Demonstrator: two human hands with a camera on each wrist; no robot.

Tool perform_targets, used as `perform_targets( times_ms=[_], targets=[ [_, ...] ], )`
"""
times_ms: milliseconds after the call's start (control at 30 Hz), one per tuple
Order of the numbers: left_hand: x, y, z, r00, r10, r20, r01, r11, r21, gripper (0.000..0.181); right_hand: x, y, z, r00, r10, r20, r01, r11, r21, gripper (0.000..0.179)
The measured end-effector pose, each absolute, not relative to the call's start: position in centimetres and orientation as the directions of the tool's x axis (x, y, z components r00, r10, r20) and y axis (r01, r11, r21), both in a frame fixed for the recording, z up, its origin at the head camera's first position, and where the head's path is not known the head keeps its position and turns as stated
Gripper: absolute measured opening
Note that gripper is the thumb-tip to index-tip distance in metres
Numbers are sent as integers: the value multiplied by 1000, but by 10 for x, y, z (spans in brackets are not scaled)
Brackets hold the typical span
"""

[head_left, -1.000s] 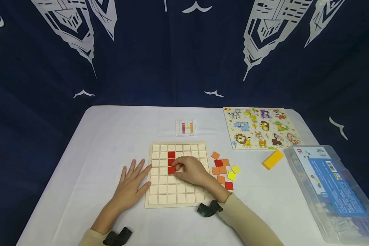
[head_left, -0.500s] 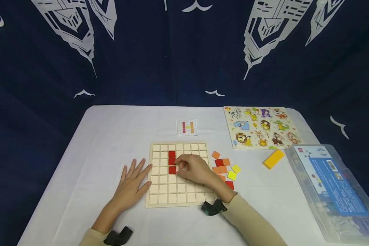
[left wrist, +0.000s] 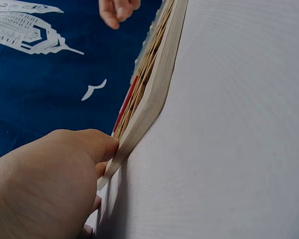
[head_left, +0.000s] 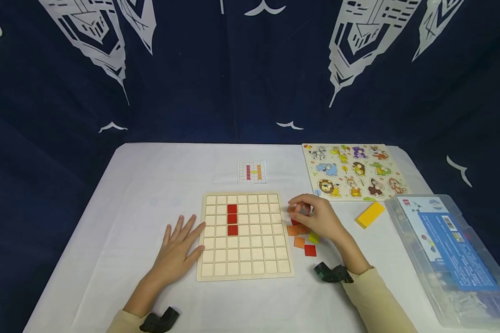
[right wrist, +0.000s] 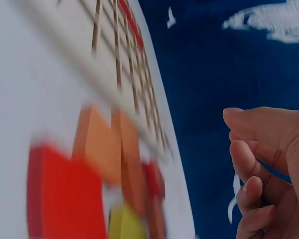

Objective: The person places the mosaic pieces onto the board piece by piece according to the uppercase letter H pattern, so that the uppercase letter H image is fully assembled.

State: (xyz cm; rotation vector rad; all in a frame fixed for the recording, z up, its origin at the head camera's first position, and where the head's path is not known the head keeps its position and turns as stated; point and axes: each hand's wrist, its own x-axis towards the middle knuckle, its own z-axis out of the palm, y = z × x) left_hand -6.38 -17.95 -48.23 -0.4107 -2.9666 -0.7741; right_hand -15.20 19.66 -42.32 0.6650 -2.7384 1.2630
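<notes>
Right hand, fingers bent, tips apart, hovers over loose tiles right of the grid board; left hand, fingers spread, touches its left edge.

Grid board, tiles on white table

In the head view, the right hand hides parts of the loose tiles, and the sleeves run off the bottom edge. The clear box is cut off at the right (its label bears print too small to read, its contents vague). The right wrist view blurs the red tile, cropped below, and cuts off that hand; in the left wrist view, edges crop the left hand and wooden board
</notes>
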Motion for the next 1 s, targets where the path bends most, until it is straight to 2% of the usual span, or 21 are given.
perform_targets(
  times_ms=[200,533,1000],
  targets=[
    [-63,-179,-483,-963,245,117,271,839,473,56,-156,224,-435,-935,-306,179,-336,606,-721,22],
    [-64,-179,-484,-962,246,117,272,840,469,56,-160,230,-454,-939,-335,82,-291,642,-710,22],
    [-64,-180,-484,-964,242,111,266,842,469,56,-162,231,-463,-935,-349,68,-293,646,-705,20]
  ],
)
